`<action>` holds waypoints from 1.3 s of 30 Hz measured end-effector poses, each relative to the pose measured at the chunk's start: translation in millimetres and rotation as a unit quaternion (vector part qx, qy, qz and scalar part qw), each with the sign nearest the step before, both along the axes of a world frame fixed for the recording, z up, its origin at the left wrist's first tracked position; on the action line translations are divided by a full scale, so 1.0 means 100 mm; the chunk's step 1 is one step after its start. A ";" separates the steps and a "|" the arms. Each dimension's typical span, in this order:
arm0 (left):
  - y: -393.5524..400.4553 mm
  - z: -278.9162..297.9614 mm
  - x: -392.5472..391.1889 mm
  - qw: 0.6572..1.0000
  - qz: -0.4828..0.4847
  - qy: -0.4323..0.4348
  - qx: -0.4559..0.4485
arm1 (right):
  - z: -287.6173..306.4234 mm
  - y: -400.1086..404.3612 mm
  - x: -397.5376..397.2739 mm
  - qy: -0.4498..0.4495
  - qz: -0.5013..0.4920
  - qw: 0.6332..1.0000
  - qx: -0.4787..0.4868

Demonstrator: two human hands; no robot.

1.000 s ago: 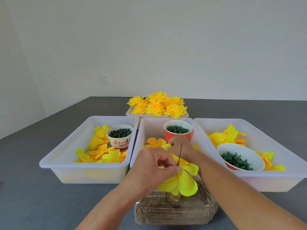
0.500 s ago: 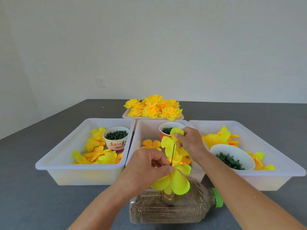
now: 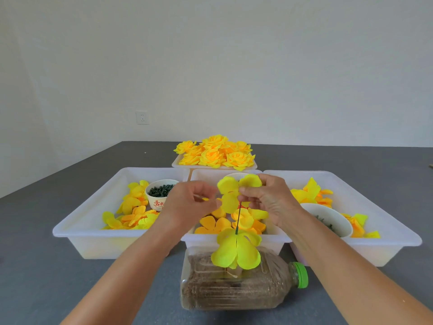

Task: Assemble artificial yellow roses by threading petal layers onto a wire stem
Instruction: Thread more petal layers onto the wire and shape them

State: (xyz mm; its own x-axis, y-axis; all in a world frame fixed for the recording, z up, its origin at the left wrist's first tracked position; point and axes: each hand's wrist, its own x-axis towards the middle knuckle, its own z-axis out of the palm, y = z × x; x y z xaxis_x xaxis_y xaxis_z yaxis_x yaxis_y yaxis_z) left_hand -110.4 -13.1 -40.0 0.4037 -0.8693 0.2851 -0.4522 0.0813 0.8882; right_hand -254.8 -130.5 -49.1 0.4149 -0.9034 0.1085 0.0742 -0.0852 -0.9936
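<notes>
A thin dark wire stem [image 3: 238, 216] stands upright out of a sand-filled plastic bottle [image 3: 234, 287] that lies on its side. One lime-yellow petal layer [image 3: 236, 250] sits low on the wire. A second yellow petal layer [image 3: 230, 191] is at the wire's top end. My right hand [image 3: 269, 200] pinches this upper layer near its centre. From the left, my left hand [image 3: 189, 202] pinches the edge of its lower petal. Whether the wire tip has passed through the layer is hidden by the petals.
Three white trays stand behind the bottle: the left tray [image 3: 89, 221] with petals and a paper cup [image 3: 159, 198] of dark green pieces, the middle tray [image 3: 234, 240] with orange petals, the right tray [image 3: 379, 207] with petals and a white bowl [image 3: 337, 219]. Finished roses [image 3: 215, 153] fill a far tray.
My right hand carried the new petal layer from the middle tray to the top of the wire. My left hand left the lower layer and rose to the new one.
</notes>
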 end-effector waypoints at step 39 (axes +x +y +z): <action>-0.33 0.01 -0.08 0.992 -0.051 0.111 -0.014 | 0.05 0.28 -0.14 0.025 0.014 0.998 -0.060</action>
